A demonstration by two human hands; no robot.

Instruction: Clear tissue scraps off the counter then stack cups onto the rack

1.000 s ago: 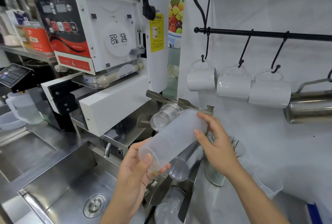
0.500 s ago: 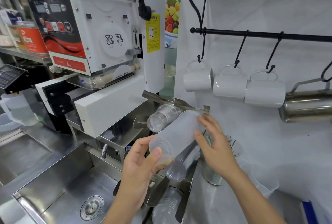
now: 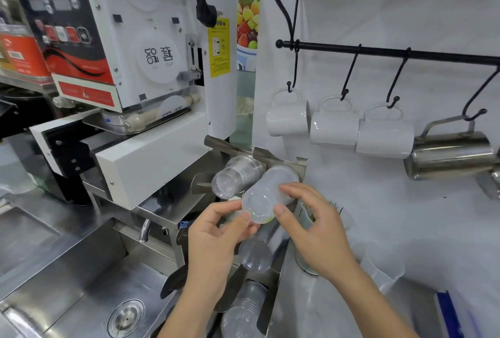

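As the frosted translucent plastic cup stack (image 3: 266,192) has slid deeper into the steel wall rack's (image 3: 300,164) upper right slot, seating is nearly complete; left hand (image 3: 216,240) and right hand (image 3: 313,229) pinch its near base.

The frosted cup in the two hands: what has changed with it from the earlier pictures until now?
The frosted cup went up and away from the person, deeper into the upper right slot of the steel rack; now mostly its base shows. The left hand slid from gripping the cup's side to fingers at the base edge. The right hand stays on it. The clear cup beside it and the hanging white mugs did not move.
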